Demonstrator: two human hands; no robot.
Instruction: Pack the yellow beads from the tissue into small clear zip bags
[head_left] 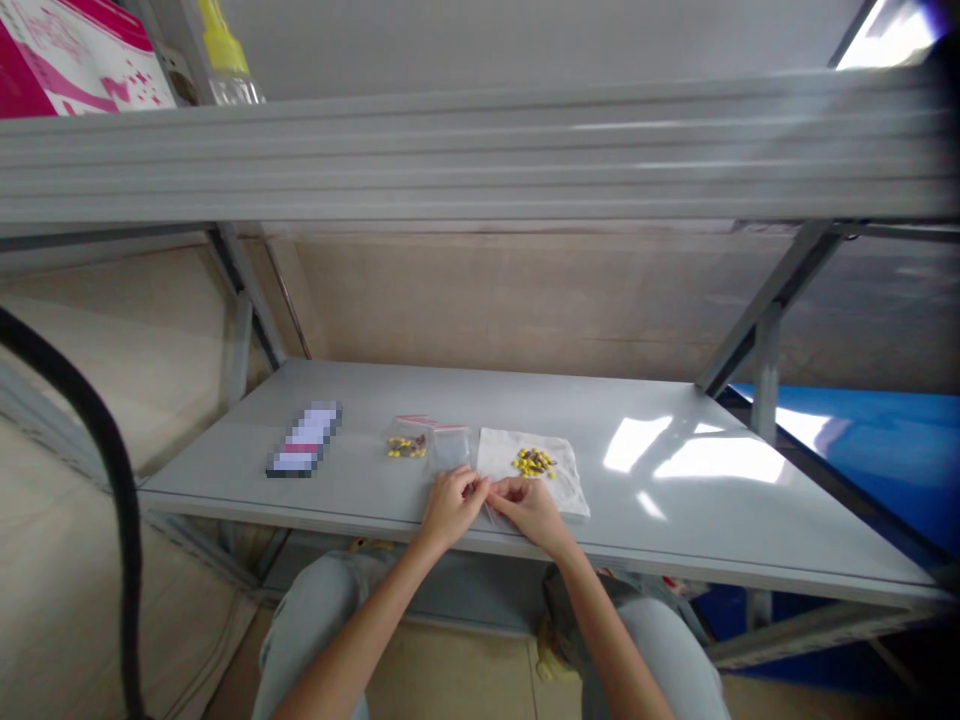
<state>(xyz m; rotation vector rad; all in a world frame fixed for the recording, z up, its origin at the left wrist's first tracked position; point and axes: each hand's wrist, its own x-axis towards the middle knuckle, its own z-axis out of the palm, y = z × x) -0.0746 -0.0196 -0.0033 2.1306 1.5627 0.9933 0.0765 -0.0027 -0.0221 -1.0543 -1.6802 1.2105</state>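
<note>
My left hand (452,507) and my right hand (531,512) meet at the table's front edge, fingertips pinched together. Between them shows a bit of a clear zip bag (491,513) with a reddish strip, mostly hidden by the fingers. Just beyond my left hand lies a flat clear zip bag (450,447) with a red top line. Beside it, a second zip bag (407,440) contains small yellow and dark brown pieces. A white cloth (571,483) is spread under and beyond my right hand, with a pile of yellow and brown pieces (534,462) on it.
A phone with a pixelated screen (306,440) lies on the left of the grey table (637,540). Overhead runs a shelf edge (480,165), carrying a pink-and-white box (90,60) and a yellow-topped bottle (225,60). A black hose (112,450) curves down at left.
</note>
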